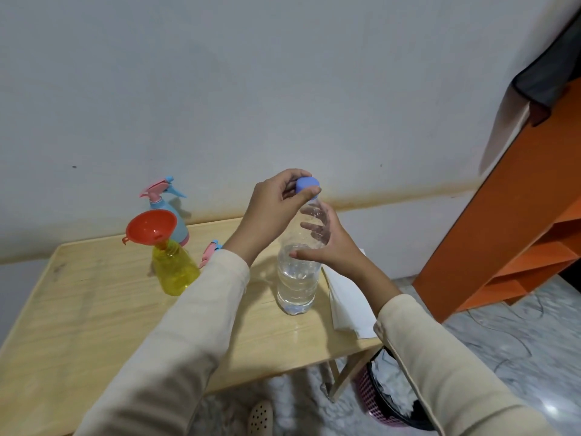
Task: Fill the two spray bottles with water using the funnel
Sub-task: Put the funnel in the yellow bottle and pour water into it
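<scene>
On the table (94, 309), far left near the wall, stood the blue sprayer (171, 212) with its head on; just in front, the yellow bottle (176, 269) carried the red funnel (151, 226) in its neck, top-heavy and likely easy to tip. A loose pink trigger head (209, 254) lay beside it, partly hidden by a sleeve. The left hand (270, 209) pinched the blue cap (307, 184) of the water bottle (297, 278), which stood mid-table, about half full. The right hand (327, 243) wrapped its thin, probably crushable upper wall; a firmer hold might be lower, where the water stiffens it. White paper (349, 297) overhung the right edge above a bin (390, 398). Open room lay at the near left.
</scene>
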